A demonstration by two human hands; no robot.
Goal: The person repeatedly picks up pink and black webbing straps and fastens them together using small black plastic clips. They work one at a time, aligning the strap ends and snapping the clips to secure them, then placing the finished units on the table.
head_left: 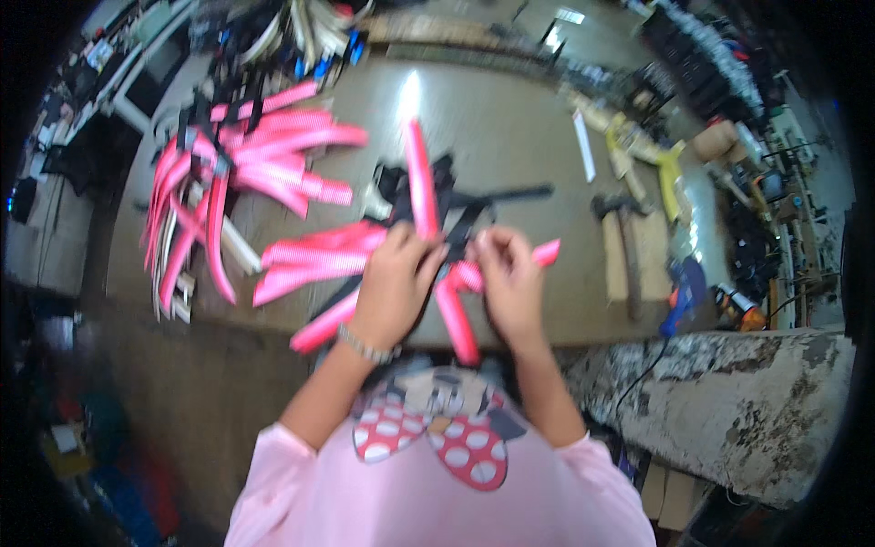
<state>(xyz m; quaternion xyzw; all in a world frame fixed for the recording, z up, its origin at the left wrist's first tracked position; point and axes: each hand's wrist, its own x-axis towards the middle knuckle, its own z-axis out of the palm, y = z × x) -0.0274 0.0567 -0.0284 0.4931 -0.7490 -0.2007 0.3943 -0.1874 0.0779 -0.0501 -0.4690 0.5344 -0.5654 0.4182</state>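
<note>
Close to the table's near edge, my left hand point(394, 281) and my right hand point(512, 284) work side by side over a bundle of pink straps. The left one is closed, thumb and fingers pinched on a pink strap point(419, 173) near where it meets a black piece point(460, 235). My right hand is pinched beside that black piece; what lies between its fingertips is too blurred to make out. Another pink strap point(456, 319) hangs toward me between the hands. More pink straps point(319, 260) fan out left of my left hand. Black webbing point(510, 194) lies just beyond my fingers.
A larger pile of pink straps point(273, 155) with black parts lies at the left. At the right, a hammer point(629, 246) rests on a wooden board point(652, 264), near a yellow piece point(670, 178) and a blue corded tool point(676, 305). White and blue strips point(314, 41) sit at the back.
</note>
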